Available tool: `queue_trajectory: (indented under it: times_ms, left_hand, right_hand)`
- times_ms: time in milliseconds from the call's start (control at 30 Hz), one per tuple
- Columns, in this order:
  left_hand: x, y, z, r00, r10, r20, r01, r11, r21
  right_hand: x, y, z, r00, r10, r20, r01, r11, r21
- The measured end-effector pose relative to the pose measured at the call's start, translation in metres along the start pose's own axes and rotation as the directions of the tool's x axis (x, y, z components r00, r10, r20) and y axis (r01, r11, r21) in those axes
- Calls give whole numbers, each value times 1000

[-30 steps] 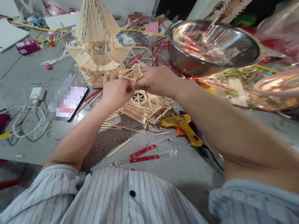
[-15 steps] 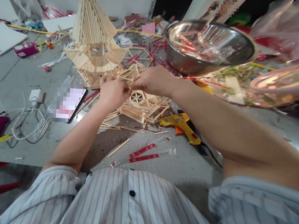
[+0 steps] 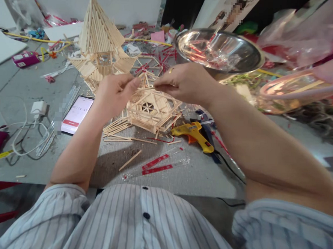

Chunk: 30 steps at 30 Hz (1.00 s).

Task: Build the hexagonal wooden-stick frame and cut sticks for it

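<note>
A low lattice frame of wooden sticks (image 3: 150,110) stands on the grey table (image 3: 203,175) in front of me. My left hand (image 3: 114,93) and my right hand (image 3: 186,82) meet just above its top. Each pinches an end of one thin wooden stick (image 3: 144,88) held level over the frame. A ring shows on a right finger. Behind the left hand rises a tall stick tower with a pointed roof (image 3: 99,41).
A yellow glue gun (image 3: 192,133) lies right of the frame. Loose sticks (image 3: 130,160) and red strips (image 3: 155,165) litter the table. A phone (image 3: 78,115), a white charger and cable (image 3: 39,109) lie left. A steel bowl (image 3: 219,49) and a pink bowl (image 3: 295,91) stand at the back right.
Both hands have lifted a little and drawn slightly apart above the frame, so the stick between them shows. The camera has tilted, shifting the scene left.
</note>
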State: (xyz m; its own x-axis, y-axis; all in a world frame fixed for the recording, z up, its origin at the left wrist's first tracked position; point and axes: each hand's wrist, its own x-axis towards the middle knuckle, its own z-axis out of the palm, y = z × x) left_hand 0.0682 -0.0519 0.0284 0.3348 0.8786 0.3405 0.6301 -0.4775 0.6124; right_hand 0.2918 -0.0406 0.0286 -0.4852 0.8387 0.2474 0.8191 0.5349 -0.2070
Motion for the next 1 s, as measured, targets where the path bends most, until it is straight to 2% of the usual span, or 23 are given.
queue_trajectory:
  times_ms: [67, 100, 200, 300, 367, 400, 433, 467, 500, 567, 600, 633, 667, 733, 833, 900, 1000]
  left_hand:
    - [-5, 7, -7, 997, 28, -66, -40, 983, -178]
    - [-7, 10, -9, 996, 32, -79, -52, 964, -262]
    - [-12, 18, -2, 1000, -20, -2, 17, 913, -408]
    - [-23, 24, 15, 992, -55, 116, 99, 901, -423]
    - [-33, 24, 25, 983, -57, 172, 125, 903, -411]
    - [-38, 23, 28, 982, -60, 181, 130, 905, -404]
    - [-42, 21, 30, 981, -64, 181, 131, 912, -389]
    - [-45, 17, 29, 985, -67, 161, 123, 922, -366]
    - [-47, 13, 27, 990, -70, 119, 106, 938, -330]
    - [-46, 2, 17, 998, -65, 1, 63, 975, -213]
    - [-44, -3, 11, 996, -60, -71, 49, 988, -147]
    - [-42, -9, 5, 992, -60, -112, 51, 995, -82]
    - [-39, -14, 0, 990, -54, -134, 51, 998, -20]
    - [-33, -22, -5, 992, -28, -124, 37, 997, 73]
    - [-27, -30, -1, 998, 25, -49, -18, 990, 141]
    - [-23, -33, 4, 999, 52, 14, -53, 984, 168]
    - [-15, -36, 5, 991, 58, 125, -82, 976, 203]
  right_hand:
    - [-18, -13, -5, 992, 122, -27, -107, 945, 310]
    - [-27, -20, -4, 981, 190, -36, -150, 866, 476]
    - [-51, -41, 7, 932, 361, 16, -216, 522, 825]
    - [-68, -55, 27, 898, 426, 113, -220, 212, 952]
    - [-75, -60, 42, 888, 424, 177, -235, 89, 968]
    - [-78, -60, 48, 886, 421, 195, -244, 65, 968]
    - [-81, -59, 52, 886, 419, 197, -251, 77, 965]
    - [-82, -56, 53, 890, 420, 180, -256, 132, 958]
    - [-83, -51, 52, 896, 422, 136, -252, 231, 940]
    - [-79, -36, 43, 920, 391, -19, -217, 548, 808]
    - [-75, -27, 35, 932, 343, -117, -179, 717, 674]
    - [-69, -19, 26, 949, 263, -175, -141, 848, 510]
    - [-62, -11, 17, 961, 183, -209, -102, 932, 348]
    - [-44, -1, 3, 978, 56, -199, -37, 994, 101]
    - [-15, 0, -2, 998, -38, -52, 29, 988, -150]
    - [0, -6, 4, 996, -45, 82, 65, 961, -270]
    - [15, -13, 16, 980, -93, 174, 146, 934, -325]
